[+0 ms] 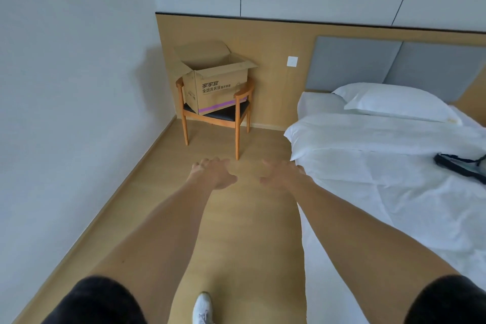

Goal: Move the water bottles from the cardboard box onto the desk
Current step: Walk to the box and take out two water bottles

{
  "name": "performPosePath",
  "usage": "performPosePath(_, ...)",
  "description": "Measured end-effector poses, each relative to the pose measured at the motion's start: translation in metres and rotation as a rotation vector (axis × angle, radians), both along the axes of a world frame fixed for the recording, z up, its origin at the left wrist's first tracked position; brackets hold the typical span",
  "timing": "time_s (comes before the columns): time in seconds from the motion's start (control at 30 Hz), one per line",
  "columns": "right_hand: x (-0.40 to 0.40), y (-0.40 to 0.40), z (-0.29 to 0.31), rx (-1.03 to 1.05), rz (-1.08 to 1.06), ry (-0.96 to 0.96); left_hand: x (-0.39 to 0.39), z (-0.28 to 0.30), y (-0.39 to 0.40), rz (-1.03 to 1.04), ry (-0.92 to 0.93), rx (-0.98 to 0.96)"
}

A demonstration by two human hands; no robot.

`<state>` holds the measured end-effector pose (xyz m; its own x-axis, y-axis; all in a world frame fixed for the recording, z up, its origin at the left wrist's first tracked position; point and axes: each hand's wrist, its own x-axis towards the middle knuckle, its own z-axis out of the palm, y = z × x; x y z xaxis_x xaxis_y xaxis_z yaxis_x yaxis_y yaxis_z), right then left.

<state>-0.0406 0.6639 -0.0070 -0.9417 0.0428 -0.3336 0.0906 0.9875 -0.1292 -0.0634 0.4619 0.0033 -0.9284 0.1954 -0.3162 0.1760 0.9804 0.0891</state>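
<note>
two walls meet in the far left corner: a plain white wall along the left, and a back wall whose lower part is a tan wood panel with a dark top edge, white panels above it split by thin dark seams. light wood floor runs from the bottom of the view up to that corner, with a matching skirting along the left wall. a bed fills the right side, covered in rumpled white sheets, with a white pillow at its head against a grey padded headboard. a dark strap lies on the sheets near the right edge. a wooden chair with a dark seat stands in the corner against the panel, and on its seat sits the box, cardboard, flaps open, printed with chinese characters and a purple band low on its front; its inside cannot be seen from here, so no bottles show, and no desk is in view. a white switch is set in the panel between chair and headboard. both bare arms reach forward over the floor, well short of the chair. the left hand has its fingers loosely spread and holds nothing; the right hand, just beside the bed's edge, is likewise slack and holds nothing. dark sleeves show at the bottom corners, and a white shoe rests on the floor between them.
</note>
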Motion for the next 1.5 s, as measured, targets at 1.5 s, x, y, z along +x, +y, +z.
performPosePath(1.5,-0.737,0.142,0.004,-0.003,-0.033,0.051,-0.759,-0.018,0.152,-0.074,0.047,0.073)
